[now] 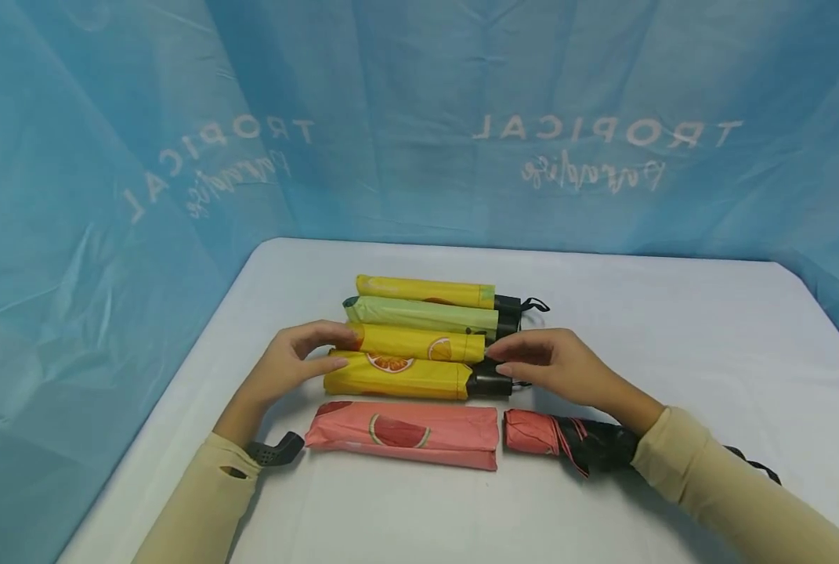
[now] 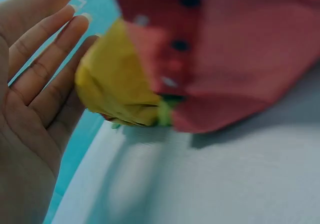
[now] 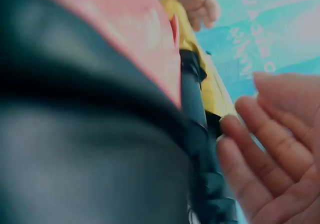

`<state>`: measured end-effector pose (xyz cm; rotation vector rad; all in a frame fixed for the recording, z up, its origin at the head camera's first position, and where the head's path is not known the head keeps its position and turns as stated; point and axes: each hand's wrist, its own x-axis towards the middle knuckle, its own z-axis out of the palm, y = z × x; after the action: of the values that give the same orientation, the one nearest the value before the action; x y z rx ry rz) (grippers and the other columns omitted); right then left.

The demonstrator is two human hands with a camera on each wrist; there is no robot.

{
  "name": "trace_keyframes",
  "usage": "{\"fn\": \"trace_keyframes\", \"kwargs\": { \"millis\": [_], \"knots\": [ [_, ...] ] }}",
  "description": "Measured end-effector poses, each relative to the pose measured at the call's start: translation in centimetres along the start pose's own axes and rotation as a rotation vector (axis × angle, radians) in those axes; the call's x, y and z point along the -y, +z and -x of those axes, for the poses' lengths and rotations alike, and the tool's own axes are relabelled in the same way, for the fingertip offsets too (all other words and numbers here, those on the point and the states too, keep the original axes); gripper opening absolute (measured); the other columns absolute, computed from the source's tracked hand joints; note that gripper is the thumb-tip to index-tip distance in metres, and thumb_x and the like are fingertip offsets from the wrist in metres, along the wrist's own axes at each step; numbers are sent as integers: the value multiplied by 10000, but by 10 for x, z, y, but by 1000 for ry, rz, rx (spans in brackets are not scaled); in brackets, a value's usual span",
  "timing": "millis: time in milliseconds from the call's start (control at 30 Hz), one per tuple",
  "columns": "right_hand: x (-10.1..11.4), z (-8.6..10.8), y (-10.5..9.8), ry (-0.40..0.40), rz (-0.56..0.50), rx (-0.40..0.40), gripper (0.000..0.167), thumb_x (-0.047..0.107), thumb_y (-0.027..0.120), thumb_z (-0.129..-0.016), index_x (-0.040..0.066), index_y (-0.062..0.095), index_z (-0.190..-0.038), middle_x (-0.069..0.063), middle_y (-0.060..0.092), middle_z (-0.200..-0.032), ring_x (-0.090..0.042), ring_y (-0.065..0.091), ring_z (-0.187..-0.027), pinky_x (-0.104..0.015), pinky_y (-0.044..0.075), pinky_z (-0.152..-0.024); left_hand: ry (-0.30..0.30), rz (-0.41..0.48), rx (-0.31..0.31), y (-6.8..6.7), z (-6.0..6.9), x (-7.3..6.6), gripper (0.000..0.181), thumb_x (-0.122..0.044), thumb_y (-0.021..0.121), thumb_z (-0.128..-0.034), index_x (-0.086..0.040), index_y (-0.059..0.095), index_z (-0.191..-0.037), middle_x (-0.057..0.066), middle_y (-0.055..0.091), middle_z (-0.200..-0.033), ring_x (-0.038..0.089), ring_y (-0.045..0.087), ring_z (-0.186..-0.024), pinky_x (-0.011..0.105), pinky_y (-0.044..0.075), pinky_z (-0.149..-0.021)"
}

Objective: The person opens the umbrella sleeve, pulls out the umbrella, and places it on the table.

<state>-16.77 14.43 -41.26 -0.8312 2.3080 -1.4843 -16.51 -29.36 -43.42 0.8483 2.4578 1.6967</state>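
Note:
In the head view, folded umbrellas in fruit-print covers lie in a row. My left hand (image 1: 295,356) is at the left end of a yellow piece with an orange-slice print (image 1: 419,342), fingertips at its edge. My right hand (image 1: 549,356) is at that piece's right end, near the black handle (image 1: 490,381) of the yellow umbrella (image 1: 405,377) just below. Fingers look relaxed on the left hand (image 2: 37,84) and the right hand (image 3: 277,154) in the wrist views, and neither is curled round anything.
Above lie a light green umbrella (image 1: 426,313) and another yellow one (image 1: 426,291). Nearer me is a pink watermelon-print cover (image 1: 401,435). A pink and black umbrella (image 1: 563,440) lies partly under my right forearm. Blue printed sheets (image 1: 419,180) hang behind the white table (image 1: 673,313).

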Motion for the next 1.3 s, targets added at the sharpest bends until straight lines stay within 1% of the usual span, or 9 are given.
{"fn": "trace_keyframes", "kwargs": {
  "millis": [133,200,300,467,733,867,1033,1167,1300],
  "knots": [
    [-10,1,6,40,-47,13,297,260,769,-942,186,734,-1227,-42,715,-1214,-182,687,-1074,-314,573,-887,3,12,3,2,0,5,370,45,729,-914,-67,689,-1264,116,688,-1254,227,615,-1216,287,415,-1104],
    [-13,2,9,43,-45,16,299,262,777,-935,194,736,-1223,-28,717,-1208,-179,686,-1072,-310,570,-892,2,20,9,3,1,6,370,52,724,-914,-52,686,-1267,134,683,-1260,228,610,-1223,288,416,-1103],
    [-15,3,11,35,-24,9,313,286,791,-921,216,737,-1221,3,719,-1206,-165,686,-1077,-312,567,-898,-14,24,16,4,1,6,373,50,726,-913,-55,685,-1268,126,678,-1270,224,591,-1246,293,411,-1109],
    [-14,1,13,6,22,14,324,324,793,-915,244,736,-1223,47,722,-1196,-136,686,-1071,-320,564,-885,-54,10,23,5,5,5,391,12,760,-900,-100,692,-1268,86,676,-1278,209,564,-1277,274,397,-1116],
    [-16,4,13,6,62,18,339,300,802,-909,243,736,-1236,68,720,-1205,-114,690,-1057,-315,563,-826,-100,-26,79,8,5,5,425,-85,795,-899,-168,687,-1302,17,662,-1322,191,530,-1319,251,374,-1124],
    [-18,5,12,1,76,26,341,268,803,-910,242,733,-1242,69,720,-1204,-105,692,-1048,-311,565,-825,-139,-60,96,9,5,4,426,-148,818,-889,-233,699,-1289,-43,654,-1328,171,522,-1324,248,368,-1126],
    [-20,5,12,2,93,36,345,252,803,-910,250,730,-1248,77,718,-1208,-92,691,-1052,-310,567,-844,-180,-82,113,10,6,4,439,-192,840,-871,-268,708,-1283,-73,644,-1341,159,513,-1330,255,365,-1126],
    [-19,5,12,2,109,38,364,252,806,-907,245,728,-1263,77,714,-1225,-85,687,-1071,-305,566,-851,-191,-91,126,10,7,5,484,-226,866,-843,-277,705,-1297,-82,642,-1359,149,490,-1359,259,348,-1139],
    [-19,5,12,20,124,44,383,266,814,-898,261,725,-1271,84,713,-1230,-77,684,-1077,-298,566,-856,-202,-99,134,10,7,6,491,-253,876,-831,-288,713,-1293,-89,641,-1368,139,475,-1374,227,335,-1136]
  ]
}}
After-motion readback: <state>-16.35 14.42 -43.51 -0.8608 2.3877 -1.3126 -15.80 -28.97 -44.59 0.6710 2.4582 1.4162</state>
